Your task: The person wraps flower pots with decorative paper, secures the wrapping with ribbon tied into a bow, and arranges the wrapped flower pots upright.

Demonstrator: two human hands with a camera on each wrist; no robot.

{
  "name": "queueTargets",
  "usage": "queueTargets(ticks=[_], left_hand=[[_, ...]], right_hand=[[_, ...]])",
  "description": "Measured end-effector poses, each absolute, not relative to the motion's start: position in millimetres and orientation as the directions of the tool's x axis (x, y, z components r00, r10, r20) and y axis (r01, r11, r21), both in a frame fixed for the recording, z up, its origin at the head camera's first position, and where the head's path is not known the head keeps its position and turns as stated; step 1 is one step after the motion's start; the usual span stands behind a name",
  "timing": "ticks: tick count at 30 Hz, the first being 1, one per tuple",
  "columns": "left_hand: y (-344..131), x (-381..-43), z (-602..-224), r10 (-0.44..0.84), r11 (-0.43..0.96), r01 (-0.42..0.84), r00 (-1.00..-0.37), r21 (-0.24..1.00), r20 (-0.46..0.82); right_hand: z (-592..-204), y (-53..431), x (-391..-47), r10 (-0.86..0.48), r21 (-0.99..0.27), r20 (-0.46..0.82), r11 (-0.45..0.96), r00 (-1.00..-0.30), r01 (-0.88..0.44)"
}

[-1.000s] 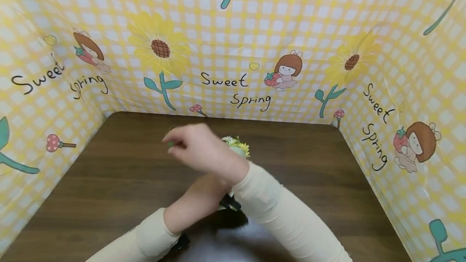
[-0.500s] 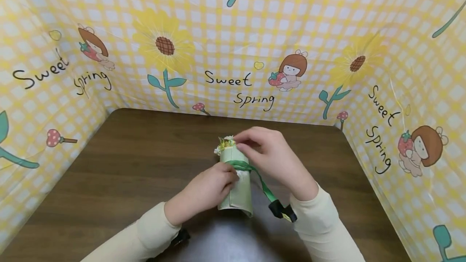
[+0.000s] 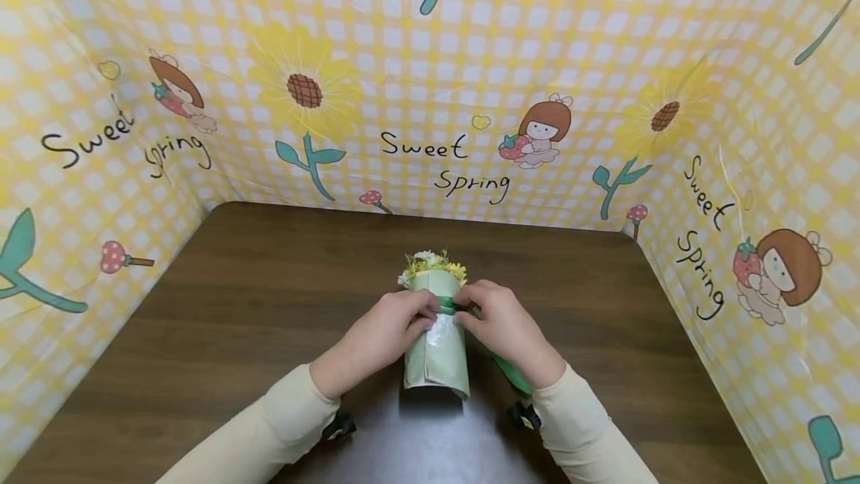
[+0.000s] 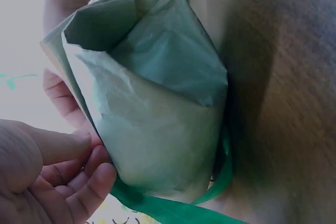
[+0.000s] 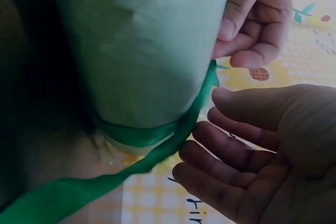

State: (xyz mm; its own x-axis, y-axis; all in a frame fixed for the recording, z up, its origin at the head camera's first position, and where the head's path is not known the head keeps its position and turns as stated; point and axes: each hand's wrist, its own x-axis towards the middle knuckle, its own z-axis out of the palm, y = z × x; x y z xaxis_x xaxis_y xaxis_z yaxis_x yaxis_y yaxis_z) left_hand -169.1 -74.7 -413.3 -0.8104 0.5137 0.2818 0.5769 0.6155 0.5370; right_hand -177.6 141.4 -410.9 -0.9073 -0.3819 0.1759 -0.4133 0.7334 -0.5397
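Note:
A bouquet in pale green wrapping paper (image 3: 440, 364) lies on the table, its yellow and white flowers (image 3: 430, 264) pointing away from me. Round its upper part runs a green ribbon (image 3: 445, 305), whose long tail (image 5: 68, 195) hangs off to the right. At the left side of the wrap, my left hand (image 3: 390, 331) pinches the ribbon against the paper edge, thumb against fingers. My right hand (image 3: 507, 327) is at the bouquet's right side. In the right wrist view its fingers (image 5: 231, 156) are loosely bent beside the ribbon, thumb and forefinger apart. What the left fingertips cover is hidden.
The dark brown wooden table (image 3: 269, 275) stretches around the bouquet. A yellow checked cloth (image 3: 416, 58) with printed flowers encloses it at the back and both sides. Black wrist devices (image 3: 525, 417) sit under the forearms.
My right hand, crossed over the left a second ago, has swung back right and come down beside the ribbon. The ribbon now circles the wrap. My left hand has stayed at its left side.

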Motion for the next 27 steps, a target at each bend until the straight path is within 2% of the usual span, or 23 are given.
queueTargets(ticks=[4, 10, 17, 27], left_hand=[[-76, -170, -414, 0.507, 0.621, 0.563, -0.819, 0.546, 0.268], [-78, -172, -412, 0.479, 0.685, 0.55, -0.834, 0.478, 0.273], [-79, -178, -405, 0.492, 0.726, 0.5, -0.857, 0.472, 0.152], [-76, -185, -397, 0.551, 0.718, 0.528, -0.829, 0.455, 0.092]], right_hand=[[-414, 139, -177, -0.396, -0.524, 0.169, 0.74, -0.903, -0.423], [-413, 135, -177, -0.403, -0.521, 0.161, 0.74, -0.901, -0.424], [-414, 134, -178, -0.41, -0.507, 0.184, 0.739, -0.893, -0.444], [-415, 134, -176, -0.443, -0.454, 0.203, 0.748, -0.873, -0.485]])
